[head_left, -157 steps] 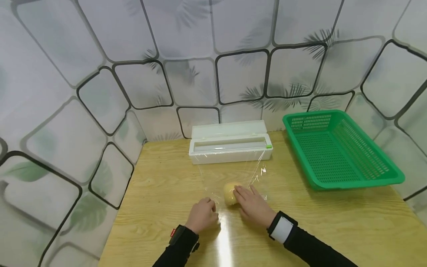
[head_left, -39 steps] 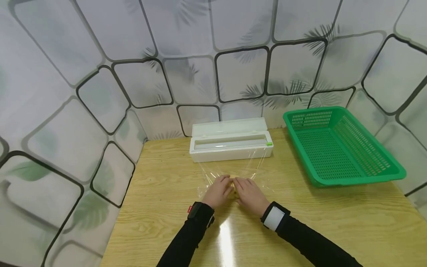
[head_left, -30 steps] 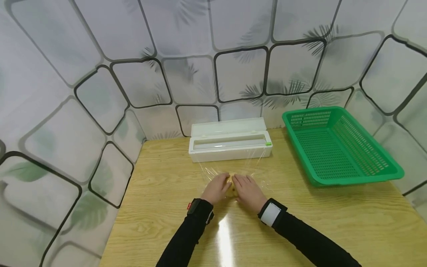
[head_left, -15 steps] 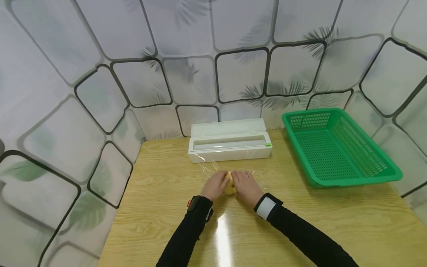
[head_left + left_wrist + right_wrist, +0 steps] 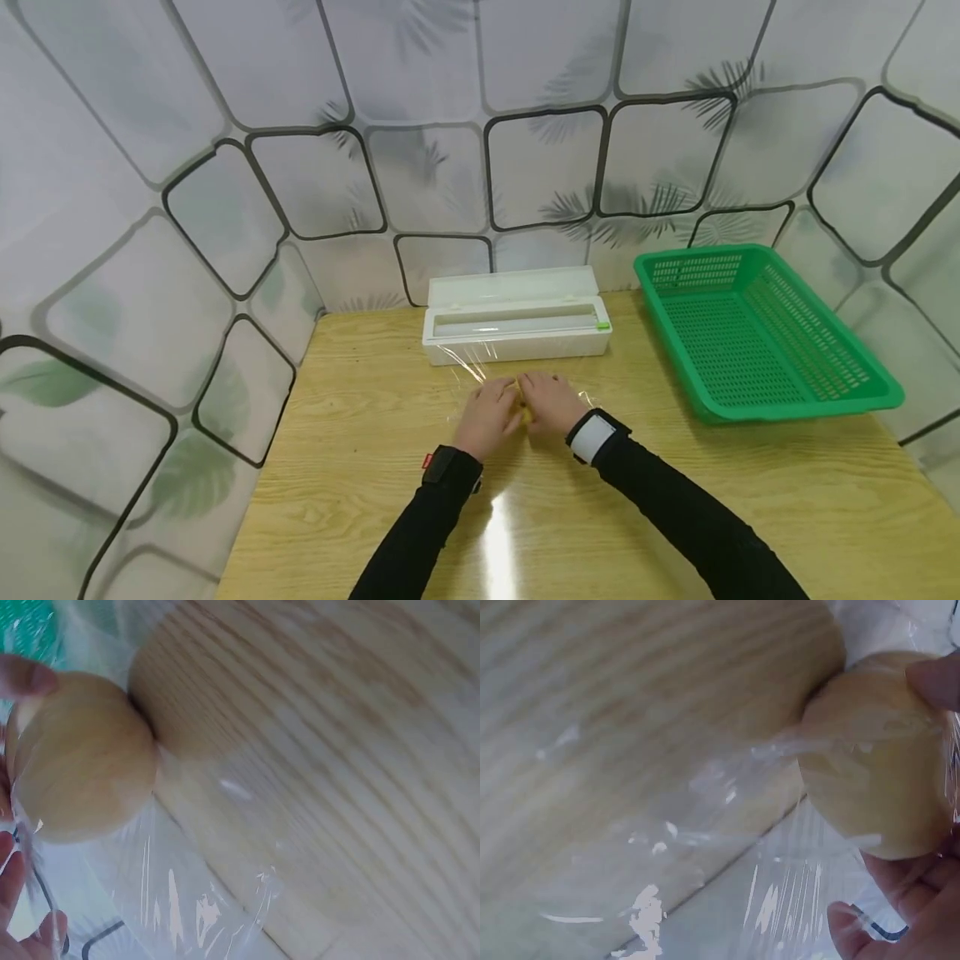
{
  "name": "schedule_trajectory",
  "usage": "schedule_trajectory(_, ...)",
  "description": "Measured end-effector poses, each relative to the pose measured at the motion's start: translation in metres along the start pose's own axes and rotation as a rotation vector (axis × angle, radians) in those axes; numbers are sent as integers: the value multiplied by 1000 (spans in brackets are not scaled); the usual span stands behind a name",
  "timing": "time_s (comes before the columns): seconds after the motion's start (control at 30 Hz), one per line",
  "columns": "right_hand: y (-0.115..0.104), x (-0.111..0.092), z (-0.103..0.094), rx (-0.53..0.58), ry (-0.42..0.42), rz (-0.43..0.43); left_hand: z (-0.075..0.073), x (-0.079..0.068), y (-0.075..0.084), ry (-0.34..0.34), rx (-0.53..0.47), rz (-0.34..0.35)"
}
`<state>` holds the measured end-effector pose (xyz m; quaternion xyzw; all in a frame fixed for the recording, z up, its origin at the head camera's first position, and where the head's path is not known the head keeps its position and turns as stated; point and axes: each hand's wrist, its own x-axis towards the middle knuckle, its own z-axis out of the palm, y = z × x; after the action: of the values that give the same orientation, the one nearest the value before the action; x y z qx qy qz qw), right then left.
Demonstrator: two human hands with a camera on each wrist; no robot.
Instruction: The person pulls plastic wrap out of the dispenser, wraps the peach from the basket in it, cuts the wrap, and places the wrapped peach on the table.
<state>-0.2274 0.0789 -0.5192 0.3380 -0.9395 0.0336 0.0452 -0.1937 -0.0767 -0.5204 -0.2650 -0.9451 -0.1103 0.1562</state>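
A smooth, round, pale-yellow fruit (image 5: 90, 765) sits between my two hands above the wooden table (image 5: 345, 500); its exact kind is unclear. Clear cling film (image 5: 780, 900) lies over it and spreads in creases around it. My left hand (image 5: 483, 417) holds the fruit's left side, thumb near me and fingers at the far side. From the right, my right hand (image 5: 551, 404) grips it the same way, fingertips close to those of the left. In the head view the hands mostly hide the fruit. Both wrist views show thumb and fingers around it.
Behind the hands stands a white cling film box (image 5: 517, 346) with its lid raised and a roll inside; film stretches from its front toward the hands. A green plastic basket (image 5: 810, 410) stands at the right. A patterned wall covering (image 5: 427, 183) borders the table.
Earlier, my left hand was at the film's near edge, while my right touched the fruit. Both hands have since closed around the fruit and moved slightly away from me, toward the box.
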Motion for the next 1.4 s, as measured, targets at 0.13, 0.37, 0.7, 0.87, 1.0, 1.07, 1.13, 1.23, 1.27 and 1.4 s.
schedule_trajectory(0.13,9,8,-1,80,-51,-6,8,2,-1,-47,63,21)
schedule_trajectory(0.37,19,17,-5,266,-171,34,11,9,-2,-60,-51,-26)
schedule_trajectory(0.7,38,21,12,472,-111,33,12,21,-6,-75,-123,-73)
schedule_trajectory(0.87,39,20,14,563,-80,59,12,25,-10,-104,-152,-95)
schedule_trajectory(1.0,42,20,15,612,-68,56,10,30,-12,-123,-171,-99)
schedule_trajectory(1.07,45,19,15,626,-62,50,10,32,-13,-139,-185,-110)
schedule_trajectory(1.13,47,18,15,613,-50,41,13,35,-15,-159,-193,-125)
schedule_trajectory(1.23,47,16,14,581,-36,54,17,39,-19,-188,-199,-154)
schedule_trajectory(1.27,47,14,14,550,-27,66,18,41,-20,-198,-203,-163)
schedule_trajectory(1.4,39,10,10,402,34,128,17,47,-24,-253,-231,-205)
